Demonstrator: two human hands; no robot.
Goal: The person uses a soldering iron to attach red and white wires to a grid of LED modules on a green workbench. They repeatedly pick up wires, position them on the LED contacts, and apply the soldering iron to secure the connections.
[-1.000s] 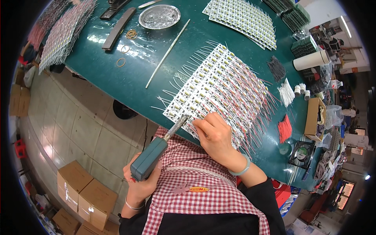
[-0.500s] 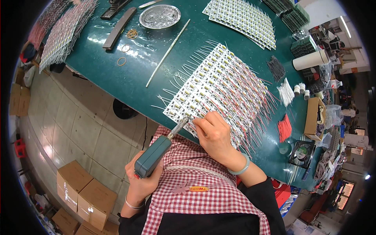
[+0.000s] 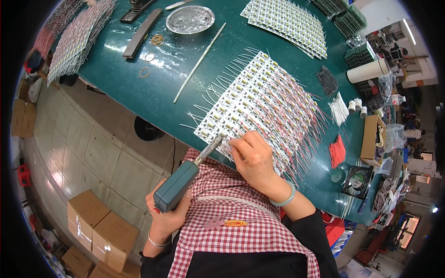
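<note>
My left hand [image 3: 169, 211] is wrapped round the handle of a dark green soldering gun [image 3: 177, 186]. Its metal tip reaches the near left corner of a sheet of white circuit boards [image 3: 241, 109]. Thin pale wires stick out along the sheet's left edge, and many red and white wires lie over its right part. Close beside the tip, my right hand [image 3: 254, 155] is closed in a pinch at the sheet's near edge. What lies between those fingertips is too small to make out.
Across the green table [image 3: 139, 92] lie a thin rod [image 3: 199, 62], a metal dish [image 3: 190, 19], rubber bands [image 3: 157, 40] and another board stack [image 3: 287, 25]. To the right are black wires [image 3: 327, 81], white wires [image 3: 339, 110], red wires [image 3: 337, 152] and a small fan [image 3: 358, 181].
The soldering gun and my left hand have shifted slightly down and left, its tip staying by the boards' near corner. My right hand has hardly moved.
</note>
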